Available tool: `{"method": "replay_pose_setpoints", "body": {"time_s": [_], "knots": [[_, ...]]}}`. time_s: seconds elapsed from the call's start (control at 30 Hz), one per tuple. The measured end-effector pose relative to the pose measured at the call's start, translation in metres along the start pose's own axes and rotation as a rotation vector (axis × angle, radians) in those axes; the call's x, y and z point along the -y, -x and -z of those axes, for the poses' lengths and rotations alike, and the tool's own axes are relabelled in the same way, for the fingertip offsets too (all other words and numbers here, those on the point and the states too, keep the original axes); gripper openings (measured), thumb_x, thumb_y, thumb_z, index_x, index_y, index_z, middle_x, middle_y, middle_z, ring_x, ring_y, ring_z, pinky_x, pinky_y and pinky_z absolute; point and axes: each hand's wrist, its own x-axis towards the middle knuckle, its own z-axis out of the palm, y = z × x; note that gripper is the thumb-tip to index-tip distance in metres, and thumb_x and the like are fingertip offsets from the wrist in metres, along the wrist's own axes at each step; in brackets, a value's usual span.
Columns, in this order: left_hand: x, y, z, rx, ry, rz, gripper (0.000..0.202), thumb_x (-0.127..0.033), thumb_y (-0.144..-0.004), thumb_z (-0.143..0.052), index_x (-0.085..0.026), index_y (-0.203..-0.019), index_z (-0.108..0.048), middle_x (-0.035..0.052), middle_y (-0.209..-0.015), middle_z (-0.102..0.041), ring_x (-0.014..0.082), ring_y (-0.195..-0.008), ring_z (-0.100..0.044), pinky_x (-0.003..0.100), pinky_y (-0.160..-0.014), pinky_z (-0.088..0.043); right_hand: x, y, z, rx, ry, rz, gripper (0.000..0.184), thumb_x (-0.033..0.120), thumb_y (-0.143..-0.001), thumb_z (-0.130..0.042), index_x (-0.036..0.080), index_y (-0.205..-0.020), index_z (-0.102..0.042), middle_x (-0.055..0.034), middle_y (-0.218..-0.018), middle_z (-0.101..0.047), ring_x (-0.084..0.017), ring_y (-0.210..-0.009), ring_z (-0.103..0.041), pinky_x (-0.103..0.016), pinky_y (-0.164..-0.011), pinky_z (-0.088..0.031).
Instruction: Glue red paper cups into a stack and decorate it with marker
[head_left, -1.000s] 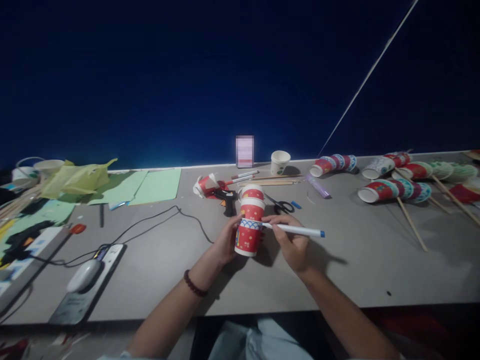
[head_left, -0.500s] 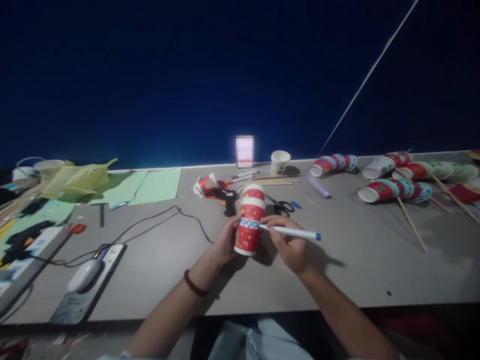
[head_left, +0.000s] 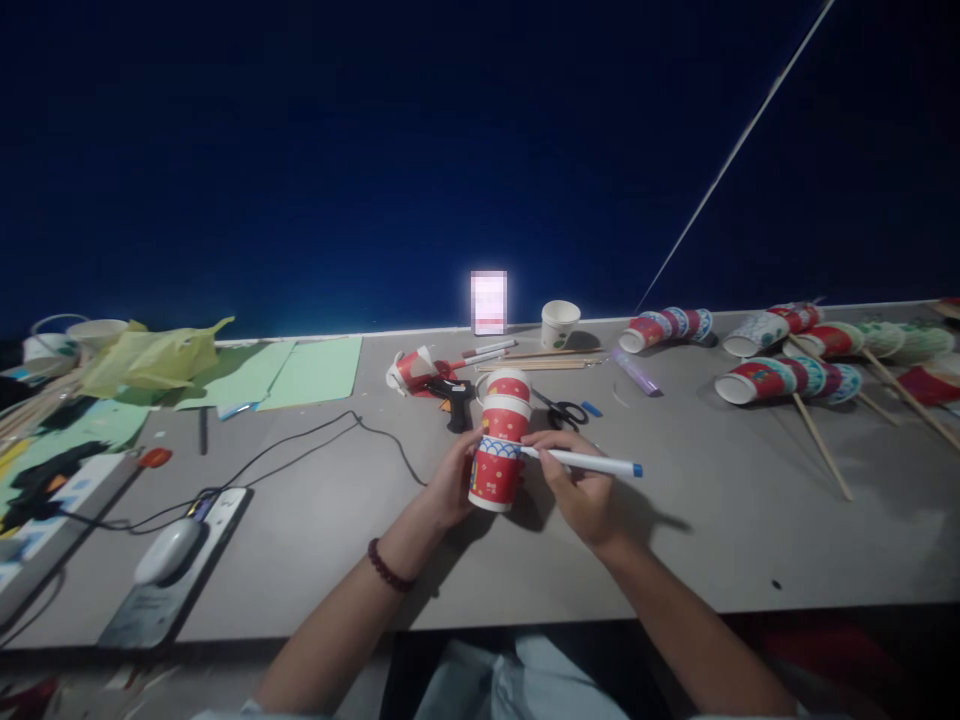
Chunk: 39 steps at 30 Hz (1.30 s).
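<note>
A column of stacked red and white paper cups (head_left: 496, 478) tilts away from me over the table's middle. My left hand (head_left: 452, 485) is wrapped round its left side. Across the column runs a white band with a blue scale pattern. In the fingers of my right hand (head_left: 579, 500) lies a white marker pen (head_left: 596, 462) with a blue end; its tip meets the band's right side. Just beyond the cups are a black glue gun (head_left: 453, 402), black-handled scissors (head_left: 571, 412) and a small blue pen cap (head_left: 592, 409).
Several decorated cup columns (head_left: 757, 381), some with wooden sticks, lie at the right. A white cup (head_left: 560, 325) stands by the wall. At the left are green paper (head_left: 322, 372), a power strip (head_left: 56, 525), a phone (head_left: 150, 600) and a black cable (head_left: 277, 447).
Almost nothing differs. Both hands, the cup column and the marker pen hold nearly the same place, with the pen tip still at the blue-patterned band.
</note>
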Motion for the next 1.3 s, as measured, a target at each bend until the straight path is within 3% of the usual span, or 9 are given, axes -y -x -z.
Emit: {"method": "replay_pose_setpoints", "body": {"time_s": [1.07,1.3], "knots": [[-0.0007,-0.0002,0.001,0.004,-0.008,-0.001,0.034,-0.038,-0.091,-0.057,-0.008,-0.091,-0.072,0.0117,-0.077,-0.076,0.0208,-0.066,-0.071,0.031,-0.069,-0.055,-0.0029,0.0002,0.0024,0.025,-0.015,0.002,0.012,0.015,-0.089,-0.057,0.023,-0.084,-0.066,-0.0035,-0.088,-0.076,-0.02,-0.083,-0.07,-0.035,-0.079,-0.056],[-0.0001,-0.0016,0.0022,-0.004,-0.017,-0.001,0.038,-0.041,-0.09,-0.058,-0.006,-0.092,-0.072,0.0129,-0.077,-0.075,0.0225,-0.066,-0.07,0.035,-0.071,-0.056,-0.0057,-0.0001,0.0011,0.017,-0.014,0.02,0.012,0.014,-0.087,-0.058,0.023,-0.083,-0.066,-0.0039,-0.09,-0.076,-0.02,-0.085,-0.071,-0.035,-0.08,-0.056]]}}
